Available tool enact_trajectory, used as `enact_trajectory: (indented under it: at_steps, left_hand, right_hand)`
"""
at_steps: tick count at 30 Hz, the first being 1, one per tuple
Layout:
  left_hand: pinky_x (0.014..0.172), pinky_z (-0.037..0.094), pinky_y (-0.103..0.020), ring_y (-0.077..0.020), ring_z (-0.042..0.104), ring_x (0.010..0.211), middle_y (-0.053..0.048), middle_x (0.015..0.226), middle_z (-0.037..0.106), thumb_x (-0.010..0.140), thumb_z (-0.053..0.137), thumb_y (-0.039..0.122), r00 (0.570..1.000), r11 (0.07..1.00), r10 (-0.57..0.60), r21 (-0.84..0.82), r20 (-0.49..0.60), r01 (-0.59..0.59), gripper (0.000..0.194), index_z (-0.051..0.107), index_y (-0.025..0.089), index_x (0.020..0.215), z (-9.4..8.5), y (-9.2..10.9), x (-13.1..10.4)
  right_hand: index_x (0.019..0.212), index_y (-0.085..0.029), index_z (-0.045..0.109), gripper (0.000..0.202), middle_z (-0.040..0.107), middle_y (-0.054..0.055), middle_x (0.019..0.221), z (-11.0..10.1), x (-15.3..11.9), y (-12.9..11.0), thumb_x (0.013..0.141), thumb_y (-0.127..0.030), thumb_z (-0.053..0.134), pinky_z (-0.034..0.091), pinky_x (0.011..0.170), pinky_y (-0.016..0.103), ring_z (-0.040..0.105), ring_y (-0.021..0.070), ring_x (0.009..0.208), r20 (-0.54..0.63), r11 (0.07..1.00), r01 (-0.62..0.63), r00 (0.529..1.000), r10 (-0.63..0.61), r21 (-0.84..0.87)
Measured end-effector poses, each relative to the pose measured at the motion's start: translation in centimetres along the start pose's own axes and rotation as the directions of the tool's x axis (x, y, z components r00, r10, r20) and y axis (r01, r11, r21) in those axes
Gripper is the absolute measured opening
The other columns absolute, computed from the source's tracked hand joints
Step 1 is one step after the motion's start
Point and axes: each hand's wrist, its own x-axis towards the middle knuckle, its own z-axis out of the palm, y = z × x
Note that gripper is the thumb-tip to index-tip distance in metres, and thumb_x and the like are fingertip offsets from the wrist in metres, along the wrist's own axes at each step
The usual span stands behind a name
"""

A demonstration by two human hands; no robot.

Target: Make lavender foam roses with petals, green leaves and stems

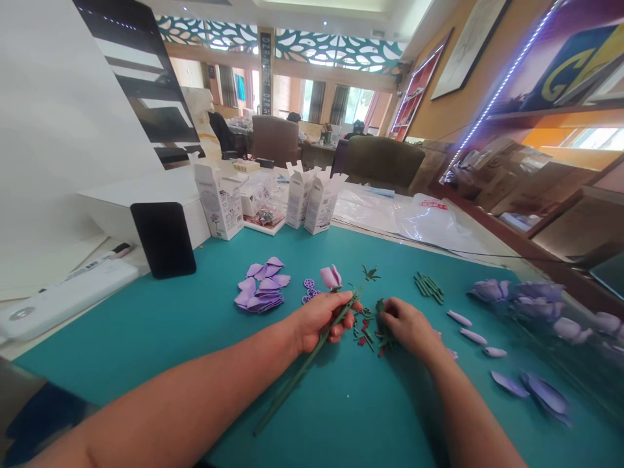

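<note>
My left hand (pixel 324 322) is closed round a long green artificial flower stem (pixel 292 387), which slants down toward the near side of the mat. Just above its thumb shows a pale pink flower bud (pixel 331 277); how it joins the stem is hidden. My right hand (pixel 404 326) has its fingers pinched on a green leaf piece (pixel 381 307), low over a small pile of green and red parts (pixel 365 328). Beyond the hands lies a spiky green leaf part (pixel 371 273). Purple wheel-like parts (pixel 311 294) sit left of the bud.
Loose purple petals (pixel 262 286) lie left on the green mat (pixel 205 325). Short green rods (pixel 429 287), small pale buds (pixel 472 336) and assembled purple flowers (pixel 531 300) are to the right. White boxes (pixel 319 203), a dark phone-like slab (pixel 164 240) and a plastic bag (pixel 433 221) stand or lie behind.
</note>
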Motion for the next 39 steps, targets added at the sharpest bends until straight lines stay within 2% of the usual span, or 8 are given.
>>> enact_trajectory:
  at_steps: [5,9,13,16,21,25,30,39]
  left_hand:
    - [0.037,0.022,-0.018,-0.0030,0.032,0.035,0.005,0.054,0.050,0.089,0.044,0.041,1.000,1.000,0.004,0.022,-0.013,-0.004,0.030,0.057,0.014,0.084,-0.1,-0.1,0.2]
    - [0.038,0.023,-0.017,-0.0030,0.032,0.035,0.005,0.054,0.050,0.088,0.045,0.041,1.000,0.999,0.009,0.031,-0.023,-0.009,0.030,0.057,0.014,0.085,-0.2,-0.2,0.3]
    - [0.038,0.023,-0.017,-0.0029,0.032,0.034,0.005,0.053,0.050,0.086,0.047,0.042,1.000,0.999,0.022,0.031,-0.017,-0.022,0.029,0.056,0.015,0.087,-0.2,-0.4,0.3]
    - [0.038,0.022,-0.016,-0.0026,0.033,0.034,0.005,0.053,0.050,0.087,0.047,0.042,1.000,0.999,0.022,0.031,-0.012,-0.022,0.029,0.057,0.015,0.088,-0.2,-0.5,0.3]
    - [0.037,0.021,-0.017,-0.0028,0.033,0.033,0.005,0.052,0.050,0.088,0.045,0.038,1.000,1.000,0.015,0.019,0.014,-0.015,0.027,0.057,0.015,0.091,-0.1,-0.4,0.2]
    - [0.037,0.023,-0.017,-0.0035,0.036,0.034,0.005,0.053,0.051,0.088,0.046,0.037,0.999,1.000,-0.004,-0.005,0.038,0.004,0.024,0.056,0.015,0.087,-0.1,-0.4,0.2]
    - [0.038,0.025,-0.017,-0.0038,0.036,0.035,0.004,0.057,0.054,0.089,0.046,0.039,0.996,0.999,-0.005,-0.031,0.085,0.008,0.023,0.049,0.017,0.080,-0.2,-0.8,0.6]
    - [0.038,0.025,-0.017,-0.0034,0.035,0.035,0.004,0.058,0.055,0.090,0.042,0.040,0.997,1.000,0.022,-0.003,0.068,-0.021,0.026,0.049,0.017,0.080,-0.2,-1.1,0.7]
  right_hand:
    - [0.068,-0.023,0.053,0.008,0.059,-0.003,0.061,-1.5,-0.7,-0.9,0.071,-0.030,0.051,0.038,0.055,0.026,0.053,0.0156,0.058,-0.102,0.987,-0.061,0.992,0.077,0.150]
    - [0.070,-0.022,0.054,0.013,0.063,-0.002,0.067,-2.1,-1.2,-1.6,0.072,-0.035,0.056,0.042,0.058,0.026,0.055,0.0153,0.061,-0.098,0.928,0.032,0.995,0.005,0.372]
    - [0.076,-0.021,0.059,0.021,0.062,0.000,0.069,-2.1,-1.9,-2.7,0.076,-0.041,0.058,0.044,0.059,0.026,0.056,0.0152,0.064,-0.183,0.861,0.166,0.979,-0.087,0.481]
    - [0.078,-0.020,0.061,0.022,0.061,-0.001,0.067,-2.1,-2.4,-3.5,0.077,-0.043,0.059,0.045,0.058,0.025,0.055,0.0143,0.062,-0.235,0.825,0.240,0.963,-0.135,0.511]
    - [0.080,-0.021,0.063,0.020,0.063,0.001,0.069,-1.8,-2.8,-4.3,0.078,-0.040,0.059,0.048,0.057,0.025,0.057,0.0148,0.063,-0.266,0.801,0.274,0.952,-0.150,0.531]
    - [0.084,-0.021,0.065,0.021,0.067,0.003,0.076,-1.7,-2.9,-4.4,0.078,-0.040,0.059,0.050,0.058,0.026,0.060,0.0166,0.068,-0.272,0.792,0.260,0.954,-0.124,0.553]
    - [0.080,-0.020,0.064,0.023,0.063,0.001,0.066,-1.6,-2.9,-4.5,0.076,-0.042,0.061,0.047,0.050,0.024,0.057,0.0145,0.058,-0.269,0.792,0.223,0.960,-0.078,0.568]
    - [0.077,-0.020,0.063,0.022,0.062,0.000,0.061,-1.7,-3.0,-4.6,0.075,-0.042,0.062,0.045,0.048,0.024,0.054,0.0138,0.054,-0.243,0.806,0.198,0.967,-0.069,0.558]
